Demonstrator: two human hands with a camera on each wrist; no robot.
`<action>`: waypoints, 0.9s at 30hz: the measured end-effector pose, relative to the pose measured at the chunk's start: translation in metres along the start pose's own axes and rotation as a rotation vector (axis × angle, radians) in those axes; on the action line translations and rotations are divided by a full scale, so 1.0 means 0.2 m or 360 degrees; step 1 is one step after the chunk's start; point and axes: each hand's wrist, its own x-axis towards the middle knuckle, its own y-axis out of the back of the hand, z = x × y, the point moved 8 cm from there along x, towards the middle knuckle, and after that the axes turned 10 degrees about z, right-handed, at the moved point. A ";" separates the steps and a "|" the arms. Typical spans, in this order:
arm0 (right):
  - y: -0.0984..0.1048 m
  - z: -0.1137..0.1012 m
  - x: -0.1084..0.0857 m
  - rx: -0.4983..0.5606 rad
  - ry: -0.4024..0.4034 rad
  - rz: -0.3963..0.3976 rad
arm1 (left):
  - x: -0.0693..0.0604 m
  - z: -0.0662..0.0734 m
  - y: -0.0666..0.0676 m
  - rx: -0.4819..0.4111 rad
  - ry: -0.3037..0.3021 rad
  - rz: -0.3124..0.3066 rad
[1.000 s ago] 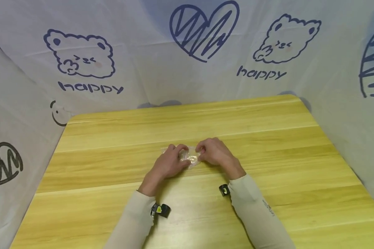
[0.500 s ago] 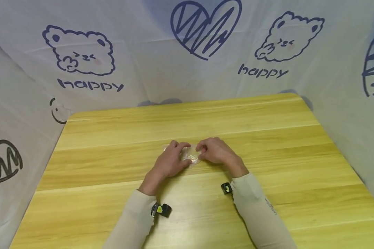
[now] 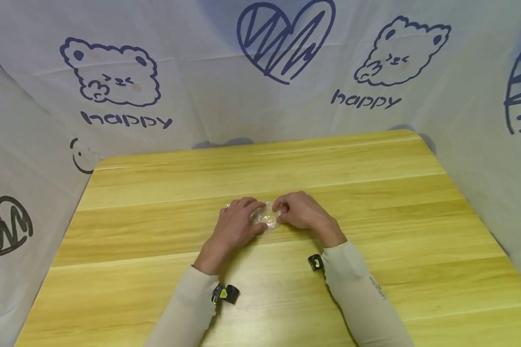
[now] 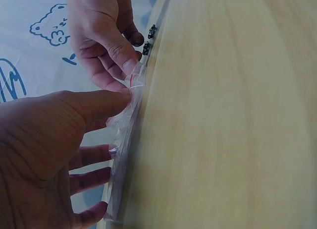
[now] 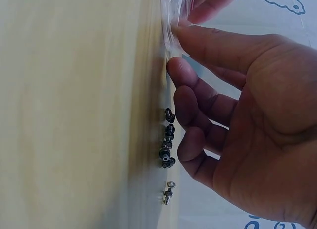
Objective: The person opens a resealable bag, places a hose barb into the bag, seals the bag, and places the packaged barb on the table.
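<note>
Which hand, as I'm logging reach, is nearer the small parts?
Right. The right hand is just beside the small parts; the left hand is farther off along the bag.

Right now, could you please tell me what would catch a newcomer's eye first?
Probably the big blue heart drawn on the white cloth behind the table. Next come the left hand and right hand, both holding a clear plastic bag mid-table. The right wrist view shows small metal parts near that hand.

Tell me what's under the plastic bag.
Under the plastic bag is the wooden table. The left hand covers part of the bag, so anything beneath there can't be seen; folds and glare blur the rest.
</note>
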 end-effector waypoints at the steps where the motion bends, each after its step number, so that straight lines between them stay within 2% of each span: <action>1: 0.00 0.00 0.00 -0.0002 -0.0003 0.0001 | 0.00 0.00 0.00 0.0003 -0.0008 0.0003; 5: 0.00 0.00 0.00 -0.0004 -0.0007 -0.0016 | 0.00 0.00 0.00 0.0038 -0.0035 -0.0009; 9: 0.02 0.03 0.00 0.0081 0.0009 -0.0048 | 0.00 0.00 -0.01 0.0054 -0.0036 -0.0014; 14: 0.14 0.15 -0.03 0.0172 -0.0123 0.0029 | 0.00 -0.01 -0.01 0.0030 0.0001 -0.0019; 17: 0.20 0.23 -0.06 0.0124 -0.0199 0.0083 | 0.00 -0.01 -0.01 0.0009 0.0017 -0.0019; 20: 0.22 0.28 -0.08 0.0039 -0.0205 0.0085 | 0.00 -0.02 -0.01 -0.0002 0.0024 -0.0018; 23: 0.22 0.30 -0.09 -0.0026 -0.0177 0.0070 | 0.00 -0.02 -0.01 -0.0009 0.0029 -0.0019; 27: 0.23 0.32 -0.10 -0.0098 -0.0183 0.0114 | 0.00 -0.01 -0.01 -0.0019 0.0000 -0.0006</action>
